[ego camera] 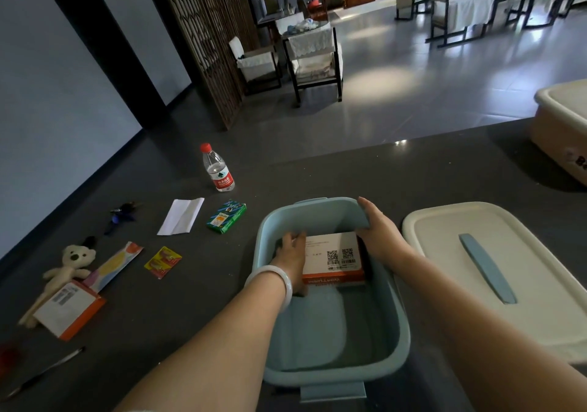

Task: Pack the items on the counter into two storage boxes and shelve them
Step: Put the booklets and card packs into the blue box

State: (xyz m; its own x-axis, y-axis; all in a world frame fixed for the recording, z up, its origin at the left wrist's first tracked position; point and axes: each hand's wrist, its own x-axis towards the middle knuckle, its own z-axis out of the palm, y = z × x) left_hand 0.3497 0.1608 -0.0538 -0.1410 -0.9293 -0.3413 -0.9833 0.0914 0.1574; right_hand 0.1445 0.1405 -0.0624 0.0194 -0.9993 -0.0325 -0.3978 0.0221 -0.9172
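Hands meet inside the blue storage box (pixel 330 370), which sits open on the dark counter (pixel 190 300) and serves as the landmark for everything else. Within the box, toward its far end, lies a white-and-orange carton (pixel 333 260) whose top shows two QR codes and barcodes; the orange edge carries white lettering too blurred to read. The left hand (pixel 290 260), with a pale bangle (pixel 274 281) on its wrist, is down in the box with fingers curled on the carton's left edge, gripping it. The right hand (pixel 378 226) rests over the box's far right rim with fingers bent down toward the carton's far corner; whether it holds the carton or only the rim I cannot tell. Right of the box lies a cream lid (pixel 508 272) with a blue handle strip, and farther right and beyond it stands a cream storage box (pixel 562 138) with dark lettering starting "B". Left of the blue box lie a green pack (pixel 226 218), a folded white paper (pixel 181 216), a red-and-yellow packet (pixel 162 261), a striped sachet (pixel 116 265), a plush bear (pixel 68 268), a second white-and-orange carton (pixel 68 311) with a barcode, dark keys (pixel 122 214) and a pen (pixel 44 372). Beyond those, a water bottle (pixel 217 168) with a red cap and red label stands upright
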